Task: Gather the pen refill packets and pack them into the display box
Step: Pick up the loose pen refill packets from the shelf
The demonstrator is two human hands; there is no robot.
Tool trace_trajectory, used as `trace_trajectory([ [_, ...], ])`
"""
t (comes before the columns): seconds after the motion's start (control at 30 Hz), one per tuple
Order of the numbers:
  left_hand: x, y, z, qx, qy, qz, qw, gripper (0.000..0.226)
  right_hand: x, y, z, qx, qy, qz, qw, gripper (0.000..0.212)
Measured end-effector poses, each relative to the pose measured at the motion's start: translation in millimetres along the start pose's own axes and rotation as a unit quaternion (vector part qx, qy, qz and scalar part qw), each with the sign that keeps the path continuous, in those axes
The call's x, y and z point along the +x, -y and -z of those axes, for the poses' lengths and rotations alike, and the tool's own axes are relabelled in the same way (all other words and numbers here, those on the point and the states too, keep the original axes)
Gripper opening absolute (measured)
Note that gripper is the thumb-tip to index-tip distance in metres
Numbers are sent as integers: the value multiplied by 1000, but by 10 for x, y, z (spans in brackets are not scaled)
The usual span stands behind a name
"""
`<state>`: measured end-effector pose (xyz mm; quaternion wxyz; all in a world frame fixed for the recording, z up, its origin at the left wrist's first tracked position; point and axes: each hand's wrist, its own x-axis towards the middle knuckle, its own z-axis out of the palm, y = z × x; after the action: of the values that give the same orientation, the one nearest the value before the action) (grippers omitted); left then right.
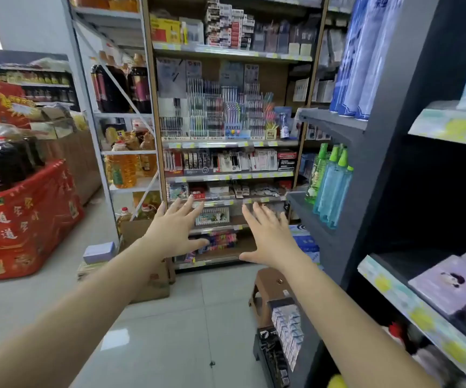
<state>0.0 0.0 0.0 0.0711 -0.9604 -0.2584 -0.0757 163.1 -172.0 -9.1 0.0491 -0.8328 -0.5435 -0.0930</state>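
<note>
Both my arms stretch forward toward a stationery shelf unit [226, 144]. My left hand [174, 229] is open, fingers spread, holding nothing. My right hand [268, 236] is also open and empty, fingers spread. Hanging packets of pens and refills [243, 161] fill the middle shelf, well beyond my hands. Small boxes and packets [226, 190] lie on the shelf just above my fingertips. I cannot tell which items are the refill packets or which is the display box.
A brown plastic stool [271, 292] stands on the tiled floor below my right arm, with a black box of small packets [285, 334] near it. A dark shelf unit [371, 175] juts out at right. A cardboard box [153, 278] sits at lower left of the shelf. A red-draped table [22, 225] stands at left.
</note>
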Motion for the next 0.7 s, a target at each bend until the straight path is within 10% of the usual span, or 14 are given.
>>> trace_trajectory([
  [0.7, 3483, 1013, -1431, -19, 89, -13, 996, 92, 3502, -1103, -1520, 47, 100, -50, 993, 103],
])
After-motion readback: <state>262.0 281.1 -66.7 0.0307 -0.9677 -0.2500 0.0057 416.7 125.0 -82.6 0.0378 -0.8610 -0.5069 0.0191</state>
